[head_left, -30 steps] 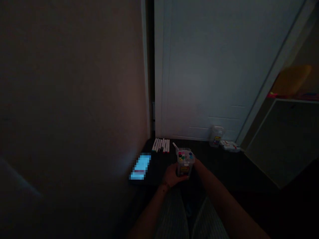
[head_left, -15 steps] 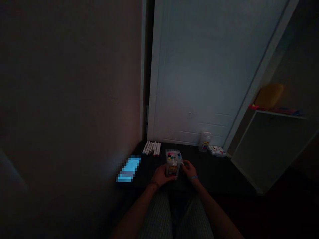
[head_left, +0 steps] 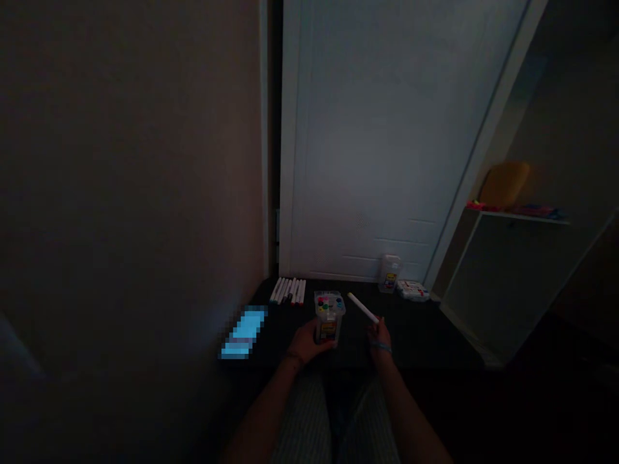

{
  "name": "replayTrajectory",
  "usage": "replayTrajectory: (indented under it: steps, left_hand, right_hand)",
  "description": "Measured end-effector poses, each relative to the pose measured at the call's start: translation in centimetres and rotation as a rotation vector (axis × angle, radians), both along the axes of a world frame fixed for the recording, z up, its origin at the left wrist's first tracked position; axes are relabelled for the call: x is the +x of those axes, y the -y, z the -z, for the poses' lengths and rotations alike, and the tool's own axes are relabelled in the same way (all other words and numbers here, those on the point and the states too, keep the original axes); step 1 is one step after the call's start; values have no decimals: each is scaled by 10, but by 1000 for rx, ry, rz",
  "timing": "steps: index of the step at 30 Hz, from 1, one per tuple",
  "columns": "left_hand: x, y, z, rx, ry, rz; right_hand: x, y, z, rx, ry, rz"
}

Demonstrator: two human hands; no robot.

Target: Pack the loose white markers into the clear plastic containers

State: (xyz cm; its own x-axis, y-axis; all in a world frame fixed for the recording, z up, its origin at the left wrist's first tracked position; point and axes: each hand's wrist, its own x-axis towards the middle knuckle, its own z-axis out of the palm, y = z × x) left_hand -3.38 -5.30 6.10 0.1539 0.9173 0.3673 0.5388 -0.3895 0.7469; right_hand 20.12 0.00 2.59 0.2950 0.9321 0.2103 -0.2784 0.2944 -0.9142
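Note:
My left hand [head_left: 305,341] is wrapped round the lower left side of a clear plastic marker case [head_left: 329,316]. Coloured marker ends show in its top, and a printed label is on its front. To the right of the case, my right hand [head_left: 380,334] grips a white marker [head_left: 362,307] by its lower end. The marker slants up and left, its yellowish tip near the case but apart from it. Several white markers [head_left: 289,291] lie side by side at the back left of the dark table [head_left: 411,335].
A second clear case [head_left: 389,274] stands at the back right, beside a white pack [head_left: 412,290] lying flat. A lit, blurred-out screen [head_left: 244,332] is at the left edge. The white door [head_left: 377,142] rises behind the table, and a shelf unit [head_left: 522,270] stands on the right.
My right hand has moved away from the case to the right, and a white marker now shows in it. My left hand stays on the case. The view has shifted slightly.

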Motion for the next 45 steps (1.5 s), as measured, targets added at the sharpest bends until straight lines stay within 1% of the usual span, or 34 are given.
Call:
replayTrajectory:
  steps: [3, 8, 13, 21, 24, 28, 34, 39, 45]
  left_hand:
    - [0, 0, -1, -4, 9, 23]
    - [1, 0, 0, -11, -5, -14]
    - [2, -1, 2, -28, 16, 0]
    - [2, -3, 5, -12, 28, -15]
    - [1, -4, 7, -9, 17, -29]
    - [1, -6, 10, -13, 23, -23]
    - [2, -2, 4, 1, 31, -6]
    - [3, 0, -1, 9, 29, -19]
    - [2, -1, 1, 6, 59, 13]
  right_hand:
    - [6, 1, -2, -20, -141, 18]
    - [10, 3, -5, -47, -315, -28]
    - [6, 4, -7, -101, -427, -73]
    - [10, 1, -1, -182, -584, -57]
    - [9, 0, 1, -204, -602, -73]
    - [9, 0, 0, -173, -609, -72]
    - [10, -1, -3, -115, -602, -53]
    - [8, 1, -4, -117, -547, -48]
    - [5, 1, -2, -117, -475, -39]
